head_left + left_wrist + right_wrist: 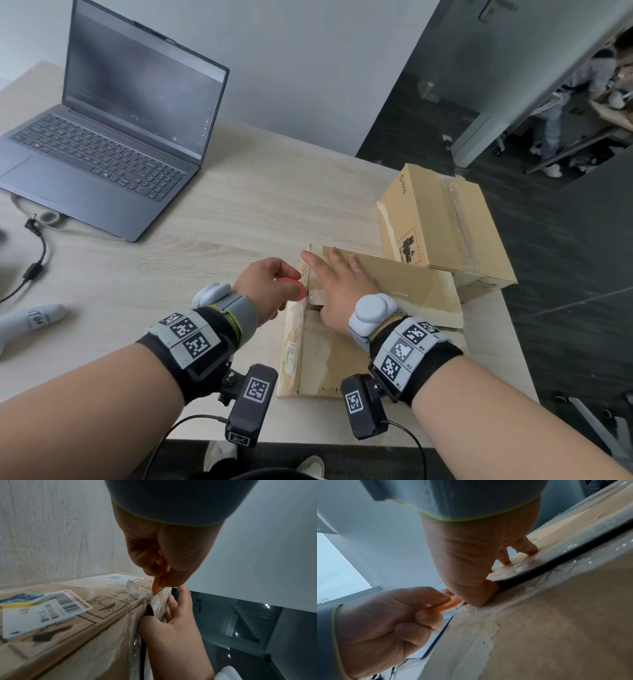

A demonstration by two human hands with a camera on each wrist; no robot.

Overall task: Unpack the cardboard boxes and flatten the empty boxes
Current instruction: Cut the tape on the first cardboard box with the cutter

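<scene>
While the left hand (270, 284) pinches a small orange cutter (157, 584) between thumb and curled fingers, its tip sits against the clear tape (137, 592) at the top edge of the near cardboard box (308, 363), which lies on the tabletop (191, 274) right in front of the person. The right hand (339, 291) lies spread on that box's top flap, fingers straight and pressing down, thumb tucked at the gap in the seam. On the box's left side sits a white shipping label (42, 609) with barcodes and red print too blurred to read, above printed handling symbols. Behind and to the right, touching the near box, stands a second cardboard box (442, 222), taped shut, printed "PICO" beside a round logo and bearing an orange-bordered black mark whose writing is not legible. An open grey laptop (113, 137) stands far left on the tabletop.
</scene>
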